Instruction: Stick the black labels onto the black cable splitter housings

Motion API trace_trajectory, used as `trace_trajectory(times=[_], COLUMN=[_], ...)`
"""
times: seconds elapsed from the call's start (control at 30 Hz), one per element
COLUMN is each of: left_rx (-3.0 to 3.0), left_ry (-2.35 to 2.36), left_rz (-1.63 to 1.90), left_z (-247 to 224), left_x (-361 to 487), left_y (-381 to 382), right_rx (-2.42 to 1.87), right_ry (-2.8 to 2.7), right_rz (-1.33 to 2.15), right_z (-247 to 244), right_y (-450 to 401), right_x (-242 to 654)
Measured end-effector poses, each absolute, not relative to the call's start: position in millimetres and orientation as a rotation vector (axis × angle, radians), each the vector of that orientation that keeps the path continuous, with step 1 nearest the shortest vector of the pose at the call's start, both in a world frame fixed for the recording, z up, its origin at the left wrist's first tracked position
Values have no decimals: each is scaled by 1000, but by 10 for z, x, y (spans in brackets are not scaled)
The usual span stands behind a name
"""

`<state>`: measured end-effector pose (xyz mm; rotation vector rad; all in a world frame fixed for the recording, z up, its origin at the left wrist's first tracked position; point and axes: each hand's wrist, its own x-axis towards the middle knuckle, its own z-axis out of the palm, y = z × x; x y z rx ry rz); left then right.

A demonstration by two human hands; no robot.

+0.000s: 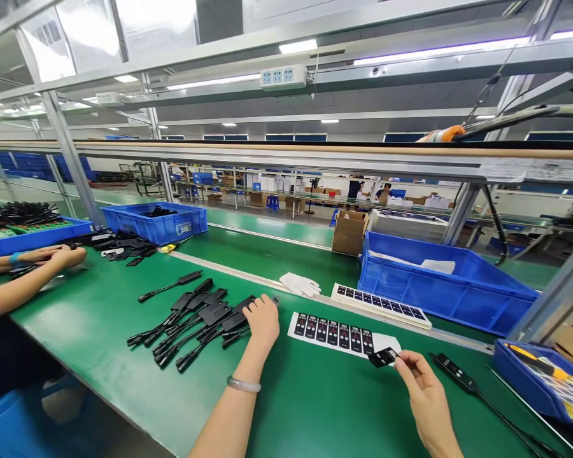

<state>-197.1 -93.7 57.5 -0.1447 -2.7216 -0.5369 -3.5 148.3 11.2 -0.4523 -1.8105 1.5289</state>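
My right hand (424, 388) pinches a small black label sticker (382, 357) by its right edge, just over the end of a white label sheet (308, 335). Several black labels with printed markings still sit on that sheet in a row. My left hand (262, 319), with a bracelet on the wrist, has its fingers curled over a flat black device at the right end of the pile; most of that device is hidden under the hand. Beside it lie several black devices (214, 312) with short cables. Another black device (456, 372) with a long cable rests right of my right hand.
A white glove (300, 284) and a stack of label sheets (382, 306) lie behind. Blue bins (439, 299) stand at the back right and back left (172, 226). A small blue tray (530, 375) holds a cutter. A co-worker's hands (60, 257) handle black parts at the left.
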Motion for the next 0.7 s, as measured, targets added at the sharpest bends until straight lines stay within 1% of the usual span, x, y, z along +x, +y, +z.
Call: trace_trajectory(times=[0.1,0.17,0.2,0.3,0.33,0.4,0.5,0.7], left_rx=[-385,-645,-787,-995,-981,-945,-932,-940], left_ry=[-2696,-2691,-2694,-2613,-2555,-2425,-2359,-2407], left_rz=[-644,-934,-1209,-2269,-2547,-2922,-3151,-3192], left_z=[633,605,569,424,384,338,335,336], left_x=[-1777,-1579,-1464,-1104,-994,-819,-688,-670], left_y=[-730,-550,-461,-247,-203,-157,-155,-161], right_rx=[-400,-375,-363,-324,-309,-283,-278,-326], right_ry=[-1767,-1724,-1705,-1657,-1647,-1648,-1701,-1781], right_rz=[1583,1644,1674,1735,1744,1746,1708,1675], right_z=[163,189,200,230,238,250,264,285], right_y=[1430,1384,1360,1295,1279,1255,1231,1195], right_x=[-11,-5,-3,0,2,6,9,-10])
